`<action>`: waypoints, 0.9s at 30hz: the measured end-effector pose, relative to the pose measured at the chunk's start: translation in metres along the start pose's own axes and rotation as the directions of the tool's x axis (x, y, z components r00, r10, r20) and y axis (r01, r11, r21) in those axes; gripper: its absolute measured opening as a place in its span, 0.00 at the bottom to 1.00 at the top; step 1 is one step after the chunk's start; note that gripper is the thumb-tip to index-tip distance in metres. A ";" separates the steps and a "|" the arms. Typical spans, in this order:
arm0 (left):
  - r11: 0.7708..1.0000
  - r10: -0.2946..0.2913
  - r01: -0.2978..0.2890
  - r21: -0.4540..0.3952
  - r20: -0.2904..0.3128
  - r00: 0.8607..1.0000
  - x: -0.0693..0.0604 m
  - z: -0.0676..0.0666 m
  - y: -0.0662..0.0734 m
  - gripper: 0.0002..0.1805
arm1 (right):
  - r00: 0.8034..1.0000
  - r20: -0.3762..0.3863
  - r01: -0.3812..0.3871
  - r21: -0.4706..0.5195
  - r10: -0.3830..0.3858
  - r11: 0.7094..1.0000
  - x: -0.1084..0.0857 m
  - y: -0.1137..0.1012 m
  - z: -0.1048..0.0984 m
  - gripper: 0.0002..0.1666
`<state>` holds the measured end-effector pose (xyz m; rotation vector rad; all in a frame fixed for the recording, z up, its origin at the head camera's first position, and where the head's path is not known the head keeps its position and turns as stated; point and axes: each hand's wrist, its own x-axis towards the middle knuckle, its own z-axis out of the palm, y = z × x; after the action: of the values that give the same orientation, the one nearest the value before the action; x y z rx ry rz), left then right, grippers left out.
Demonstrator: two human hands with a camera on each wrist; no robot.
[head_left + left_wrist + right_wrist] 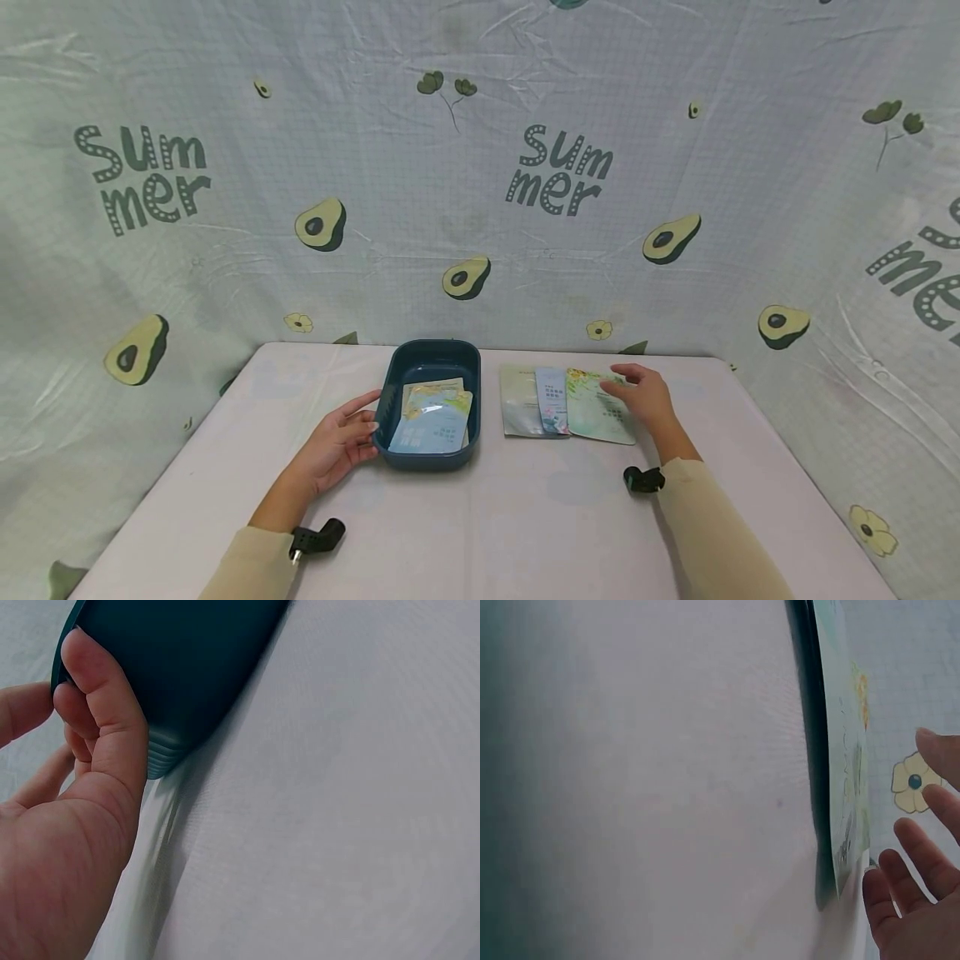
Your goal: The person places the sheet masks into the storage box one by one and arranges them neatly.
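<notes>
A dark blue plastic basin (427,462) stands at the middle of the table. My left hand (341,442) holds its left rim; in the left wrist view, bent fingers (112,705) lie against the basin's outer wall (195,667). Inside the basin, a blue packet (431,425) overlaps cream ones. To the right lie a silvery packet (519,404), a narrow blue packet (552,400) and a pale green packet (596,408), partly overlapping. My right hand (645,400) hovers by the green packet's right side, holding nothing, its fingers (922,855) spread and loosely bent.
A white cloth covers the table (525,525). Behind it hangs a pale curtain (405,208) printed with avocados, flowers and lettering. Black wrist cameras sit on both wrists, one on the left (318,537) and one on the right (643,479).
</notes>
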<state>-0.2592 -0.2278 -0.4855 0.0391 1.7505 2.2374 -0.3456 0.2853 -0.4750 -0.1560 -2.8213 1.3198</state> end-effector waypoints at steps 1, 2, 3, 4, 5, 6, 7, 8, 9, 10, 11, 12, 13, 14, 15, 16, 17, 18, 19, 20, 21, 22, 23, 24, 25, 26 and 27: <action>1.000 0.000 0.000 -0.001 0.001 1.000 0.000 0.000 0.000 0.37 | 1.000 0.008 -0.006 -0.006 0.006 1.000 0.001 0.000 0.000 0.36; 1.000 0.003 -0.003 -0.001 0.006 1.000 0.000 0.000 0.000 0.37 | 1.000 0.013 -0.014 -0.008 0.014 1.000 0.003 0.001 0.000 0.36; 1.000 0.005 -0.005 -0.003 0.011 1.000 0.000 -0.001 0.000 0.37 | 1.000 0.018 -0.023 -0.008 0.023 1.000 0.003 0.001 0.001 0.36; 1.000 0.008 -0.008 -0.003 0.017 1.000 0.000 -0.001 0.000 0.37 | 0.999 0.021 -0.030 -0.010 0.031 0.999 0.004 0.001 0.001 0.36; 1.000 0.012 -0.012 -0.005 0.020 1.000 0.000 -0.001 0.000 0.37 | 0.999 0.024 -0.037 -0.011 0.038 0.999 0.005 0.002 0.001 0.36; 1.000 0.016 -0.016 -0.003 0.024 1.000 0.000 -0.001 -0.001 0.38 | 0.999 0.027 -0.044 -0.012 0.044 0.999 0.006 0.002 0.001 0.36; 1.000 0.019 -0.019 -0.004 0.028 0.999 0.000 -0.001 0.000 0.38 | 0.998 0.029 -0.051 -0.011 0.051 0.999 0.007 0.002 0.001 0.36; 1.000 0.022 -0.022 -0.002 0.032 0.999 0.000 -0.002 0.000 0.38 | 0.998 0.032 -0.057 -0.010 0.058 0.998 0.008 0.002 0.001 0.36; 1.000 0.023 -0.023 -0.001 0.029 0.999 0.000 -0.002 0.000 0.38 | 0.998 0.034 -0.061 -0.012 0.061 0.998 0.009 0.002 0.001 0.36; 1.000 0.022 -0.022 -0.001 0.025 0.999 0.000 -0.001 0.000 0.38 | 0.997 0.037 -0.065 -0.014 0.065 0.998 0.009 0.002 0.001 0.36; 1.000 0.022 -0.022 -0.001 0.019 1.000 0.000 -0.001 0.000 0.38 | 0.997 0.039 -0.068 -0.016 0.068 0.998 0.010 0.002 0.001 0.36; 1.000 0.019 -0.019 0.000 0.017 1.000 0.000 -0.001 0.000 0.38 | 0.997 0.041 -0.070 -0.020 0.071 0.997 0.011 0.002 0.001 0.36; 1.000 0.015 -0.015 -0.002 0.014 1.000 0.000 -0.001 0.000 0.38 | 0.996 0.044 -0.072 -0.023 0.073 0.997 0.011 0.002 0.000 0.36; 1.000 0.013 -0.013 -0.002 0.011 1.000 0.001 -0.001 0.000 0.37 | 0.996 0.048 -0.071 -0.029 0.073 0.997 0.012 0.002 0.000 0.36; 1.000 0.010 -0.010 -0.003 0.008 1.000 0.001 -0.001 -0.001 0.37 | 0.996 0.052 -0.071 -0.034 0.072 0.997 0.012 0.003 -0.001 0.36; 1.000 0.008 -0.008 -0.003 0.010 1.000 0.001 -0.001 -0.001 0.37 | 0.996 0.057 -0.069 -0.039 0.071 0.997 0.013 0.003 -0.001 0.36; 1.000 0.006 -0.006 -0.003 0.006 1.000 0.002 -0.001 -0.001 0.37 | 0.996 0.060 -0.066 -0.042 0.068 0.997 0.013 0.004 -0.002 0.36; 1.000 0.005 -0.005 0.000 0.011 1.000 0.002 -0.001 -0.001 0.37 | 0.996 0.065 -0.060 -0.047 0.063 0.997 0.014 0.004 -0.003 0.37; 1.000 0.005 -0.005 0.002 0.011 1.000 0.002 -0.001 0.000 0.37 | 0.996 0.070 -0.057 -0.047 0.061 0.997 0.014 0.005 -0.003 0.37; 1.000 0.005 -0.005 0.005 0.011 1.000 0.002 -0.001 0.000 0.37 | 0.996 0.075 -0.051 -0.051 0.054 0.997 0.015 0.006 -0.003 0.38; 1.000 0.005 -0.005 0.007 0.008 1.000 0.002 -0.001 0.000 0.37 | 0.996 0.078 -0.046 -0.053 0.050 0.998 0.015 0.007 -0.004 0.38; 1.000 0.004 -0.004 0.007 0.005 1.000 0.001 -0.001 0.000 0.37 | 0.996 0.082 -0.042 -0.055 0.047 0.998 0.016 0.008 -0.004 0.39; 1.000 0.003 -0.003 0.008 0.006 1.000 0.001 -0.001 0.001 0.37 | 0.995 0.086 -0.040 -0.055 0.045 0.998 0.017 0.009 -0.004 0.39; 1.000 0.002 -0.002 0.008 0.003 1.000 0.001 -0.001 0.001 0.37 | 0.995 0.091 -0.039 -0.053 0.043 0.998 0.017 0.010 -0.004 0.39; 1.000 0.000 0.000 0.006 -0.001 1.000 0.001 -0.001 0.001 0.37 | 0.994 0.095 -0.041 -0.049 0.045 0.998 0.018 0.010 -0.004 0.39; 1.000 0.001 -0.001 0.008 0.002 1.000 0.000 -0.001 0.001 0.37 | 0.994 0.101 -0.040 -0.049 0.045 0.998 0.019 0.011 -0.004 0.40; 1.000 -0.002 0.002 0.005 0.002 1.000 0.000 -0.001 0.001 0.37 | 0.993 0.106 -0.042 -0.048 0.047 0.998 0.020 0.012 -0.004 0.40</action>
<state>-0.2599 -0.2286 -0.4845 0.0408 1.7546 2.2309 -0.3643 0.2978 -0.4818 -0.1542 -2.9553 1.3102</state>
